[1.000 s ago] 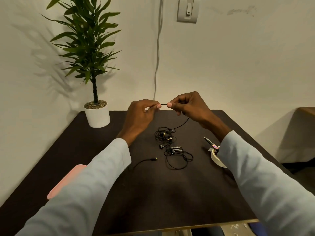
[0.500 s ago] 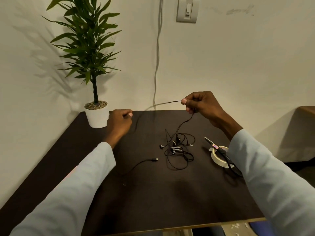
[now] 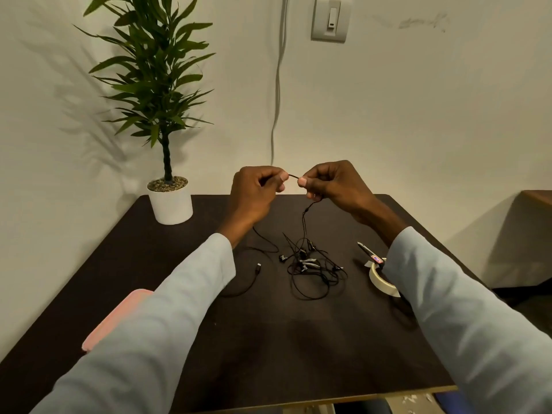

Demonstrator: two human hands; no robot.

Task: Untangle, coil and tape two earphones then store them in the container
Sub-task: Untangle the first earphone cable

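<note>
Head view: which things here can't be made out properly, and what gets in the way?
- Pink container: mostly behind the left sleeve.
- Tape roll: partly covered by the right sleeve.
- Cable tangle: strands too fine to separate into two earphones.
- Cable inside the left hand and right hand: hidden by the fingers.

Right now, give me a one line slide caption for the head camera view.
Left hand and right hand pinch a black earphone cable above the tangle on the dark table.
</note>
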